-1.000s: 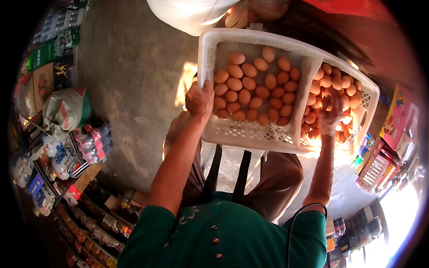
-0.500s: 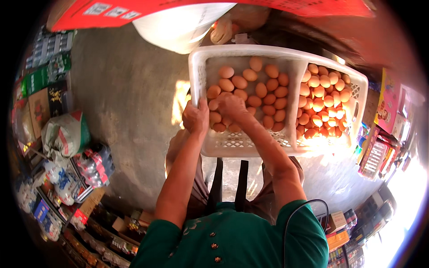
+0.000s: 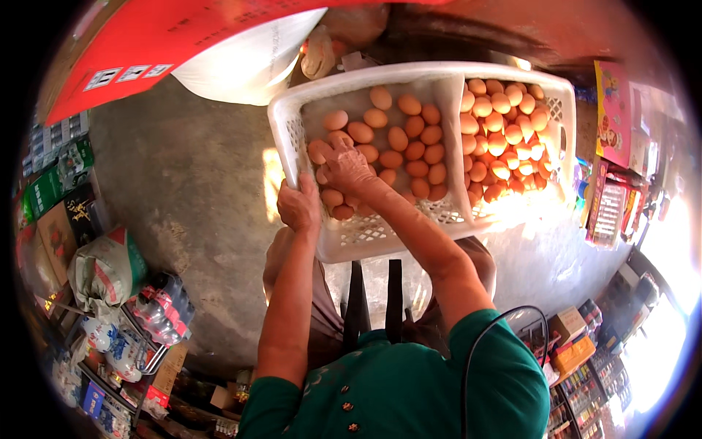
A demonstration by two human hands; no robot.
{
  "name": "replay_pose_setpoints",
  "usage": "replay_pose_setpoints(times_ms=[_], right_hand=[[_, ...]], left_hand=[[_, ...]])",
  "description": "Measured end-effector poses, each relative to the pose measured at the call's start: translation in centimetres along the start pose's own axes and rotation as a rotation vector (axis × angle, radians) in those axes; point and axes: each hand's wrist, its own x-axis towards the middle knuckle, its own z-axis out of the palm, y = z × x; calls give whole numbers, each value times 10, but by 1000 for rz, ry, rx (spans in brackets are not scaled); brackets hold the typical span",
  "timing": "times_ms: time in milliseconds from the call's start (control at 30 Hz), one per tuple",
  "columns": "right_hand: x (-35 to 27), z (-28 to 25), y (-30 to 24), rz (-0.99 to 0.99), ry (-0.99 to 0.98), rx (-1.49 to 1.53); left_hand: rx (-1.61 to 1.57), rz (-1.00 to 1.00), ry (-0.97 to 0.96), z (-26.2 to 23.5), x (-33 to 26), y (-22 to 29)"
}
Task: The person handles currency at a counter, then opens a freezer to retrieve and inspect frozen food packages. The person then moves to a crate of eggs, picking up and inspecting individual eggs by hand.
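Note:
A white plastic crate (image 3: 380,73) stands in front of me, split in two by a pale divider (image 3: 455,146). Its left part holds a single layer of brown eggs (image 3: 414,126); brown eggs (image 3: 504,121) are heaped more thickly in the right part. My left hand (image 3: 300,203) is closed on the crate's left rim near the front corner. Over the eggs at the left end, my right hand (image 3: 346,168) reaches down with its fingers apart, touching an egg (image 3: 319,151) or its neighbours. The hand hides some eggs beneath it.
A red carton (image 3: 168,51) and a white sack (image 3: 241,62) are beyond the crate at left. Packed goods, a tied sack (image 3: 108,267) and wrapped bottles (image 3: 161,311) line the left side. Boxes (image 3: 607,205) stand at right beside bright sunlight. My knees are under the crate's near edge.
The view has shifted, so the crate sits farther left and looks slightly turned. My right hand has moved leftward over the eggs and its fingers have spread. My left hand keeps the rim.

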Motion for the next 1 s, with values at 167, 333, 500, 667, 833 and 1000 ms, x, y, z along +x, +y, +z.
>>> replay_pose_setpoints(times_ms=[167,333,500,667,833,1000], right_hand=[[-39,-15,-10,50,-456,-148],[-42,-5,1,123,-589,-164],[-27,10,21,147,-266,-147],[-26,-36,51,42,87,8],[-16,-105,103,232,188,-104],[-32,-143,118,267,-64,-152]], left_hand=[[-1,-41,-30,-2,-2,5],[-21,-48,-37,2,1,-1],[-2,-55,-57,-2,0,5],[-47,-65,-79,-3,0,2],[-36,-2,-33,-1,0,-1],[-34,-47,-62,-6,-3,8]])
